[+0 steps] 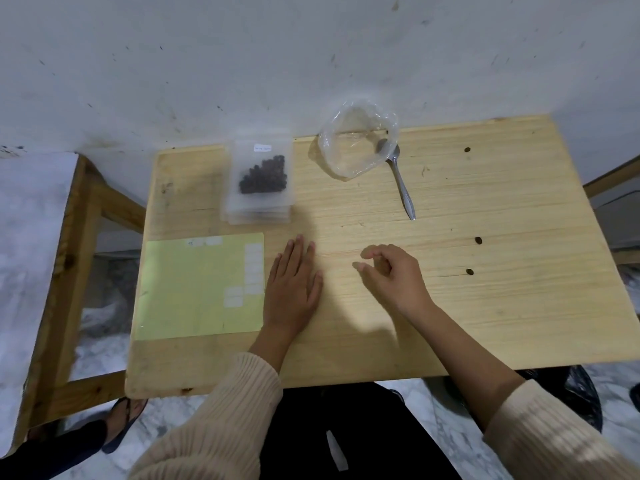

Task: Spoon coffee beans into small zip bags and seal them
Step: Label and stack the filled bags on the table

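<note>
We are finding the left hand (294, 289) lying flat, fingers straight, on the desk (485, 202) toward its front edge, the right hand (393, 275) resting loosely curled and holding nothing, and the filled zip bags (260, 180) sitting stacked by the far edge, left of the spoon (401, 183).

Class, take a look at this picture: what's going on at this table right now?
A person is at a wooden table, and neither hand holds anything. The left hand lies flat on the wood beside a yellow-green label sheet; the right hand is loosely curled. A stack of small zip bags, the top one holding coffee beans, sits at the far side. The spoon lies untouched, its bowl against a clear plastic bag that looks empty.
</note>
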`<action>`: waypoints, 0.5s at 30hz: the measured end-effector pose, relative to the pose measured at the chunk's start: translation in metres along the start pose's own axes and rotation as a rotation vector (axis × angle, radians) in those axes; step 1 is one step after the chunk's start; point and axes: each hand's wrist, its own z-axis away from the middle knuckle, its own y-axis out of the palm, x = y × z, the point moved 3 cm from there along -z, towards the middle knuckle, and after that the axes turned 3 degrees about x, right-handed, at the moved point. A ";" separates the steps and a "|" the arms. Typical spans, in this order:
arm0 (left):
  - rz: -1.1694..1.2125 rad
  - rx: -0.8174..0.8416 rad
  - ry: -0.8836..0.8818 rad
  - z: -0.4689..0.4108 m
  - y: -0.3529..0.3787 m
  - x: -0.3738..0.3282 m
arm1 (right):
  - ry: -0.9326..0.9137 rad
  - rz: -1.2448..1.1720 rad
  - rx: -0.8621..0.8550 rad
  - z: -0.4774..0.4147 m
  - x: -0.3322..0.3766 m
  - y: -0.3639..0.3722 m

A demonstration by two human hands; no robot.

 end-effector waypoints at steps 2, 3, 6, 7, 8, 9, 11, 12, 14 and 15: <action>0.002 0.002 -0.001 0.000 0.000 0.000 | -0.056 0.077 0.035 -0.002 -0.007 0.002; 0.003 0.004 -0.002 -0.001 0.000 0.000 | -0.071 0.082 0.036 -0.003 -0.008 0.002; 0.013 0.005 -0.002 -0.001 0.000 0.000 | -0.072 0.018 0.019 -0.005 -0.011 0.003; 0.013 0.002 -0.004 -0.001 0.001 0.000 | -0.066 -0.008 0.015 -0.005 -0.011 0.004; 0.011 -0.001 -0.005 0.000 0.001 0.000 | -0.058 -0.032 0.012 -0.005 -0.011 0.005; 0.007 -0.006 -0.006 0.000 0.001 0.000 | -0.053 -0.047 0.012 -0.005 -0.011 0.005; 0.005 -0.015 -0.002 -0.001 0.001 0.000 | -0.073 0.017 0.033 -0.006 -0.013 0.006; 0.010 -0.020 -0.001 -0.001 0.001 0.000 | -0.099 0.100 0.056 -0.006 -0.014 0.006; 0.035 -0.035 -0.011 -0.001 0.002 -0.001 | -0.172 0.284 0.098 -0.006 -0.016 0.008; 0.056 -0.050 -0.028 -0.002 0.001 -0.003 | -0.194 0.351 0.109 -0.006 -0.016 0.009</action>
